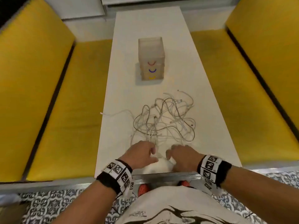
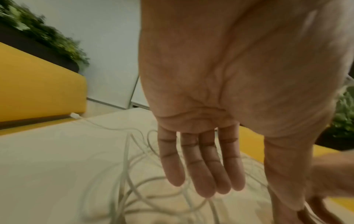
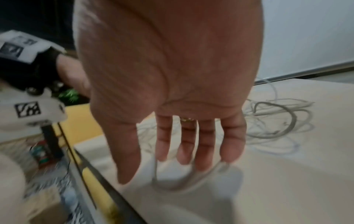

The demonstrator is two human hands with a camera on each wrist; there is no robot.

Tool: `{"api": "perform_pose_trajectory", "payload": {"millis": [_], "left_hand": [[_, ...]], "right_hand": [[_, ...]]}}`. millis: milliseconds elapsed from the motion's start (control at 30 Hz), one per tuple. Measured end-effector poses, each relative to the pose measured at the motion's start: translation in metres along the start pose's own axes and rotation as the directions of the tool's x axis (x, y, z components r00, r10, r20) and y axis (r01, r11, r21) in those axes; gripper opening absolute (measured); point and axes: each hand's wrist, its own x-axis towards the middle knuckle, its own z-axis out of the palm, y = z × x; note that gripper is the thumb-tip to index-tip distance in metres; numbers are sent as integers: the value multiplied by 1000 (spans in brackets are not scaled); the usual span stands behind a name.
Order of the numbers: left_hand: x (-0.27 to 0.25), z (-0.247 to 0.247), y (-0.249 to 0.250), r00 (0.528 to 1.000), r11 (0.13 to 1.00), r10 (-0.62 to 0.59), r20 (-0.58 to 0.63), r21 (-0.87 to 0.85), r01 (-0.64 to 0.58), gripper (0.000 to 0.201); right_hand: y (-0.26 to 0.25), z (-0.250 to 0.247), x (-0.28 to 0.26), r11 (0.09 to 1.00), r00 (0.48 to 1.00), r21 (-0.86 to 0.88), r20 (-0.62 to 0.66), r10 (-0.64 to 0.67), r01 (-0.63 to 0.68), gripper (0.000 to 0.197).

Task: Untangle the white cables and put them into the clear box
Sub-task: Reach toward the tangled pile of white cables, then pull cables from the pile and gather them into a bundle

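Fingers (image 2: 201,166) of left hand (image 1: 142,152) held straight, nothing gripped; right hand (image 1: 182,155) likewise, cable touched. Cables (image 1: 163,118) tangled mid-table; box (image 1: 151,59) beyond. Risk: knots tightened if strand pulled hard.

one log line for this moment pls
stage: start, cables untangled: none | cables: heap on table | box: apart, beyond heap | left hand: open | right hand: open, fingertips touch a cable

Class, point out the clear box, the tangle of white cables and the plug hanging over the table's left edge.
clear box (image 1: 151,50), head view, upper front wall.
white cables (image 1: 163,120), head view, middle of the tangle.
plug (image 1: 101,113), head view, its tip.
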Motion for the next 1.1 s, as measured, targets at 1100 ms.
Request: {"api": "perform_pose_trajectory", "payload": {"millis": [1100], "left_hand": [[50, -215, 72, 463, 443, -319, -827, -562, -699, 24]], "right_hand": [[53, -129, 22, 608, 760, 737, -566, 318, 295, 22]]}}
